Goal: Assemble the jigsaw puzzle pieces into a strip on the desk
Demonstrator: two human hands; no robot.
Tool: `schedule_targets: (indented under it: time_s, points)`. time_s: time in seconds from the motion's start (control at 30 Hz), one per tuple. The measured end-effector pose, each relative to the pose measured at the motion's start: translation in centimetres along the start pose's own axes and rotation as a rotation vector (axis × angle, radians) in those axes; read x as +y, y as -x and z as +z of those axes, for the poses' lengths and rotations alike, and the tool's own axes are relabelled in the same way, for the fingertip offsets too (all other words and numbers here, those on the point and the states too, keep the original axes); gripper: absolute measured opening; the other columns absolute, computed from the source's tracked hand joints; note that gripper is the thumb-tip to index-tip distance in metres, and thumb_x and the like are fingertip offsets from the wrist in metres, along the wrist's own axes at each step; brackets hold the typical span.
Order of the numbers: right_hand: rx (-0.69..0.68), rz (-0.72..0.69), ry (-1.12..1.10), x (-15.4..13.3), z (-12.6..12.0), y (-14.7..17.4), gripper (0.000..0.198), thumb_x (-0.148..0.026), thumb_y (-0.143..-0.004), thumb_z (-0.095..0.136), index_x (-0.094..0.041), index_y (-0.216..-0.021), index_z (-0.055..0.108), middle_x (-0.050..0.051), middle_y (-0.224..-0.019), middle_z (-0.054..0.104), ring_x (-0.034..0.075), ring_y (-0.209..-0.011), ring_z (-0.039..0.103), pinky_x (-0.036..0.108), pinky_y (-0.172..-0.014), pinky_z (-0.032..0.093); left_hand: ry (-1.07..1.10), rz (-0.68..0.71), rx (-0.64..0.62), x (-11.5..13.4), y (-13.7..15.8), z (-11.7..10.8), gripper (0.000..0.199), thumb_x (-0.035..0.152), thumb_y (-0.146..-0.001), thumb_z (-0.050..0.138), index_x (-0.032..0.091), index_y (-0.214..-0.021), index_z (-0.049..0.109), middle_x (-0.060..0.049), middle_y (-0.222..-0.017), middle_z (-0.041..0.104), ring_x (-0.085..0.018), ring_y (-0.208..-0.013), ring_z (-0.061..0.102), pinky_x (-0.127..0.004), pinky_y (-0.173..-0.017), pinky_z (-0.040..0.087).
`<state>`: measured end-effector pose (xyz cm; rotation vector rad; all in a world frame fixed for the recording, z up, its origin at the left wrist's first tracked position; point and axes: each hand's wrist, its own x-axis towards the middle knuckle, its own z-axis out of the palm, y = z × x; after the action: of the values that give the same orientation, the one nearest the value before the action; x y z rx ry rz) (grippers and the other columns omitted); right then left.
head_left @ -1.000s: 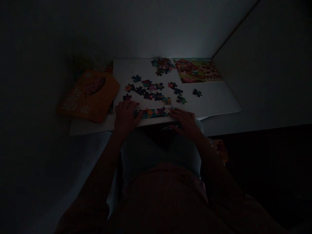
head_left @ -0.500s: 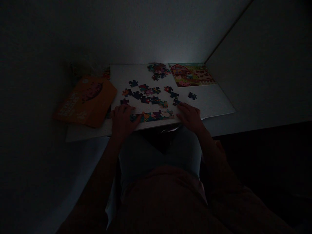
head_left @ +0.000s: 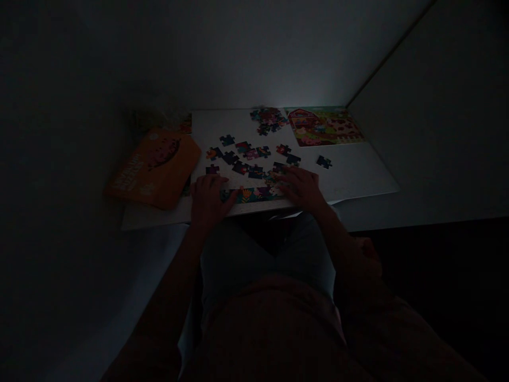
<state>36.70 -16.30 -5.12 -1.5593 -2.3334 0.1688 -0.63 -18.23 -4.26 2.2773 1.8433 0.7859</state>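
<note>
Dim light covers the scene. My left hand (head_left: 207, 197) lies on the white board, fingers forward and thumb apart, at the left end of a joined strip of puzzle pieces (head_left: 254, 194). The strip runs along the near edge and shows plants and animals. My right hand (head_left: 300, 187) is over the strip's right end, fingers stretched out to the left. Its fingertips rest on or just above a patterned puzzle piece (head_left: 274, 175), partly hidden by them. Several loose dark puzzle pieces (head_left: 240, 167) lie beyond the hands, with a single puzzle piece (head_left: 324, 162) farther right.
An orange puzzle box (head_left: 159, 170) lies at the left. A heap of puzzle pieces (head_left: 269, 119) is at the back, beside a farm picture (head_left: 324, 127) with a barn and a cow. The white board (head_left: 358, 172) meets a wall behind.
My right hand has moved left across the board, from beside the strip to over its right end and the patterned piece. My left hand stays at the strip's left end. The view has shifted slightly.
</note>
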Motion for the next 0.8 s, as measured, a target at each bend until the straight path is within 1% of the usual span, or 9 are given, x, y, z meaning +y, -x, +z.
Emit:
schedule_targets:
  time_s: [0.1,0.2,0.3,0.33,0.4,0.5,0.6,0.7,0.8]
  points:
    - [0.002,-0.009,-0.027,1.0,-0.4,-0.9,0.048,-0.044,-0.129,0.066,-0.038,-0.173,0.081,0.012,-0.191,0.069,0.046,-0.175,0.063,0.073,-0.138,0.049,-0.007,0.006,0.006,-0.1,0.0,0.1,0.040,0.055,-0.115,0.086,0.026,-0.142,0.083,-0.019,-0.152,0.081,-0.046,-0.151,0.070,-0.066,-0.130,0.053]
    - [-0.083,-0.094,-0.049,2.5,-1.3,-3.5,0.054,-0.049,-0.124,0.076,-0.043,-0.178,0.078,0.012,-0.195,0.064,0.050,-0.178,0.059,0.077,-0.138,0.050,-0.009,0.009,0.014,-0.1,-0.1,0.2,0.041,0.054,-0.115,0.086,0.024,-0.142,0.084,-0.020,-0.152,0.081,-0.047,-0.150,0.070,-0.066,-0.129,0.053]
    - [-0.237,-0.208,-0.069,3.7,-2.0,-6.7,0.054,-0.052,-0.118,0.087,-0.047,-0.172,0.083,0.010,-0.195,0.064,0.051,-0.179,0.057,0.078,-0.143,0.047,-0.014,0.011,0.017,-0.2,-0.1,0.2,0.041,0.054,-0.114,0.088,0.024,-0.142,0.084,-0.020,-0.152,0.081,-0.047,-0.151,0.070,-0.066,-0.130,0.054]
    - [-0.273,-0.233,-0.078,3.9,-2.1,-7.6,0.052,-0.052,-0.117,0.089,-0.047,-0.169,0.086,0.010,-0.193,0.066,0.051,-0.179,0.058,0.078,-0.143,0.047,-0.015,0.011,0.017,-0.3,-0.1,0.2,0.041,0.054,-0.114,0.088,0.024,-0.141,0.084,-0.020,-0.151,0.081,-0.047,-0.150,0.070,-0.066,-0.130,0.054]
    - [-0.297,-0.259,-0.107,4.0,-2.0,-8.9,0.049,-0.049,-0.114,0.092,-0.041,-0.162,0.090,0.013,-0.185,0.073,0.051,-0.176,0.062,0.078,-0.141,0.047,-0.014,0.014,0.017,-0.4,-0.1,0.2,0.043,0.056,-0.114,0.088,0.024,-0.141,0.084,-0.020,-0.149,0.081,-0.047,-0.149,0.071,-0.066,-0.130,0.055]
    - [-0.258,-0.265,-0.172,3.7,-1.4,-9.8,0.042,-0.046,-0.110,0.094,-0.029,-0.148,0.092,0.018,-0.168,0.083,0.048,-0.164,0.072,0.073,-0.137,0.049,-0.018,0.026,0.030,-0.5,0.0,0.3,0.044,0.058,-0.114,0.088,0.023,-0.141,0.084,-0.020,-0.150,0.082,-0.047,-0.149,0.071,-0.067,-0.130,0.054]
    - [-0.188,-0.254,-0.208,3.5,-1.0,-9.6,0.037,-0.048,-0.108,0.095,-0.029,-0.140,0.092,0.016,-0.155,0.090,0.047,-0.155,0.077,0.070,-0.135,0.049,-0.032,0.030,0.042,-0.6,0.0,0.5,0.043,0.057,-0.114,0.088,0.023,-0.141,0.084,-0.020,-0.150,0.082,-0.046,-0.149,0.072,-0.065,-0.129,0.055]
    - [-0.083,-0.215,-0.239,4.0,-1.3,-8.3,0.038,-0.054,-0.106,0.099,-0.032,-0.137,0.091,0.014,-0.151,0.091,0.049,-0.156,0.076,0.072,-0.136,0.045,-0.043,0.015,0.034,-0.7,0.0,0.5,0.043,0.058,-0.113,0.088,0.025,-0.140,0.084,-0.020,-0.151,0.082,-0.047,-0.151,0.071,-0.065,-0.130,0.055]
    - [-0.010,-0.193,-0.286,5.3,-2.4,-5.5,0.042,-0.060,-0.107,0.099,-0.032,-0.137,0.090,0.014,-0.153,0.090,0.047,-0.150,0.078,0.071,-0.133,0.047,-0.034,0.005,0.012,-0.8,-0.1,0.5,0.044,0.058,-0.113,0.086,0.024,-0.141,0.083,-0.021,-0.152,0.081,-0.048,-0.153,0.069,-0.067,-0.133,0.054]
